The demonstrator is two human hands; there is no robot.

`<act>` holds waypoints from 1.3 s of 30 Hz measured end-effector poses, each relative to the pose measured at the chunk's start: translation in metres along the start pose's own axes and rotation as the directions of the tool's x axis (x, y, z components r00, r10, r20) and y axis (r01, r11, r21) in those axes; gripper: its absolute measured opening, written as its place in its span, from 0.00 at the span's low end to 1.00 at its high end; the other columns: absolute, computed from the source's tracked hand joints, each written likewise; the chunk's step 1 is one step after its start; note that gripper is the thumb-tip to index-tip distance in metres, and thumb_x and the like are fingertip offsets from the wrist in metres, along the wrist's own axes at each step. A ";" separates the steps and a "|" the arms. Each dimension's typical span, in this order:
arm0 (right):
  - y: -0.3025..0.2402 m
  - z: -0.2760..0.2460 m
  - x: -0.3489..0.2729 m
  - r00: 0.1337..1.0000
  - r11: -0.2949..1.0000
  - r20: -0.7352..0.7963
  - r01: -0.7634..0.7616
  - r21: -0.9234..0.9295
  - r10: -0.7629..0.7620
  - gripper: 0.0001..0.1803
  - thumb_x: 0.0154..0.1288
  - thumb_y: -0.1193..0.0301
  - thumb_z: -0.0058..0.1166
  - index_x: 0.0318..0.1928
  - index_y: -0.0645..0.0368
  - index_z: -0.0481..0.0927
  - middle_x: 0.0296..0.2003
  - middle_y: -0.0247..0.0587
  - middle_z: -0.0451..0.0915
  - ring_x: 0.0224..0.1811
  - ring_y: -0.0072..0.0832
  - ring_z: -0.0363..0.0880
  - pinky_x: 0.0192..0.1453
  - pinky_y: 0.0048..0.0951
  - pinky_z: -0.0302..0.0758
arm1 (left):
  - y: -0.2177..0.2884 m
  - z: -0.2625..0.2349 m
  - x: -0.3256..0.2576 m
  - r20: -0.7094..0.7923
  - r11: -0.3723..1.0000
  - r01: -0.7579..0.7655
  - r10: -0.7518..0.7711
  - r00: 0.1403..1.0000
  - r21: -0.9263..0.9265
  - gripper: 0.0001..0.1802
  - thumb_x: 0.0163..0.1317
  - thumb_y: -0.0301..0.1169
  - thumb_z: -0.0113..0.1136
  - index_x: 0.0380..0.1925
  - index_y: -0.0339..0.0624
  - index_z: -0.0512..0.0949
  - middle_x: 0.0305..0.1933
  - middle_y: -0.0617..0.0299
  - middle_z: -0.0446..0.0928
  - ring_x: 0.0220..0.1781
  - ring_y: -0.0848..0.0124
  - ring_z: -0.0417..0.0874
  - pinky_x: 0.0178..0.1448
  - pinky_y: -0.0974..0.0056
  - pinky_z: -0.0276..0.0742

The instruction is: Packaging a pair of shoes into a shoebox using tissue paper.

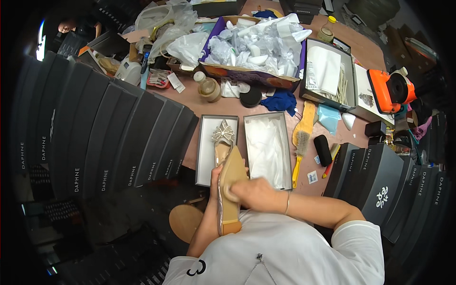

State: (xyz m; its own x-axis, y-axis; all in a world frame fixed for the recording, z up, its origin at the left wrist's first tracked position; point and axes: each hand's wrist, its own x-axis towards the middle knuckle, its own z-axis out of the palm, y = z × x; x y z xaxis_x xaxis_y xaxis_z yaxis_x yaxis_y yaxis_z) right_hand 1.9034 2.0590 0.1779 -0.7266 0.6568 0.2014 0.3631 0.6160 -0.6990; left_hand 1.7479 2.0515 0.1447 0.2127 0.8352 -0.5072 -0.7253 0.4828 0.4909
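Just below the centre of the frame, a shoe point(232, 173) is gripped by the left hand point(214, 184), fingers wrapped round its sides, seemingly so that the sole is held upturned and steady. The right hand point(256, 194) is curled and pressed to the sole; whether anything is held cannot be told. Another shoe point(222, 135) is laid in the box point(204, 164) above, apparently for protection.

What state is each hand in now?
Left hand: closed, holding a shoe.
Right hand: closed against the sole; too blurred to tell whether it holds anything.
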 end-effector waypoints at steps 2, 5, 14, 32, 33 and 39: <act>0.016 -0.002 0.021 0.986 0.997 -0.155 -0.065 -0.037 0.058 0.05 0.57 0.69 0.51 0.30 0.55 0.70 0.23 0.43 0.75 0.23 0.40 0.80 0.23 0.39 0.75 | 0.001 0.010 0.000 -0.019 0.999 0.029 -0.029 0.999 -0.021 0.32 0.65 0.50 0.38 0.58 0.34 0.67 0.57 0.48 0.72 0.52 0.60 0.78 0.52 0.58 0.79; 0.024 -0.006 0.040 0.957 0.989 -0.277 -0.116 -0.090 0.087 0.06 0.56 0.69 0.52 0.29 0.56 0.71 0.23 0.44 0.75 0.23 0.40 0.80 0.22 0.40 0.75 | -0.007 -0.004 0.006 0.003 0.997 0.007 -0.007 1.000 -0.071 0.32 0.65 0.50 0.38 0.58 0.35 0.67 0.56 0.49 0.72 0.53 0.60 0.78 0.54 0.57 0.78; 0.024 -0.006 0.053 0.968 0.994 -0.228 -0.111 -0.011 0.106 0.06 0.54 0.70 0.54 0.29 0.57 0.72 0.24 0.46 0.76 0.24 0.42 0.80 0.27 0.43 0.76 | -0.007 -0.011 0.010 0.025 0.995 0.002 0.000 1.000 -0.102 0.28 0.66 0.46 0.37 0.56 0.37 0.69 0.53 0.49 0.75 0.51 0.60 0.79 0.55 0.56 0.77; 0.006 -0.001 -0.010 0.987 0.989 -0.062 0.150 -0.014 -0.151 0.09 0.58 0.67 0.57 0.32 0.55 0.70 0.26 0.41 0.72 0.23 0.42 0.74 0.22 0.37 0.72 | 0.003 0.000 0.008 0.079 0.990 0.111 -0.104 0.991 -0.084 0.31 0.65 0.49 0.37 0.54 0.32 0.70 0.49 0.48 0.76 0.45 0.58 0.81 0.48 0.56 0.80; 0.005 -0.002 -0.011 0.976 0.978 -0.067 0.208 -0.022 -0.209 0.09 0.58 0.67 0.57 0.32 0.55 0.71 0.26 0.41 0.72 0.22 0.42 0.74 0.21 0.36 0.71 | 0.003 0.012 0.004 -0.044 0.997 0.067 -0.069 0.997 -0.042 0.31 0.65 0.49 0.37 0.55 0.33 0.70 0.48 0.49 0.77 0.45 0.57 0.81 0.48 0.56 0.80; 0.015 -0.006 -0.002 0.979 0.996 -0.187 0.072 -0.043 -0.079 0.10 0.58 0.68 0.56 0.30 0.55 0.69 0.24 0.40 0.72 0.22 0.41 0.76 0.21 0.36 0.72 | 0.000 -0.013 0.008 0.133 0.996 0.051 -0.042 0.990 -0.069 0.32 0.65 0.49 0.36 0.60 0.37 0.66 0.56 0.49 0.73 0.55 0.57 0.77 0.58 0.54 0.76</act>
State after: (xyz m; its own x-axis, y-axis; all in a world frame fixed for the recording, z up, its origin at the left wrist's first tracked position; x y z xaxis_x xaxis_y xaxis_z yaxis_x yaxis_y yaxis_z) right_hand 1.9138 2.0696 0.1707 -0.6310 0.6759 0.3808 0.3344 0.6799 -0.6526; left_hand 1.7412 2.0551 0.1316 0.3279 0.8417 -0.4289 -0.7567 0.5058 0.4141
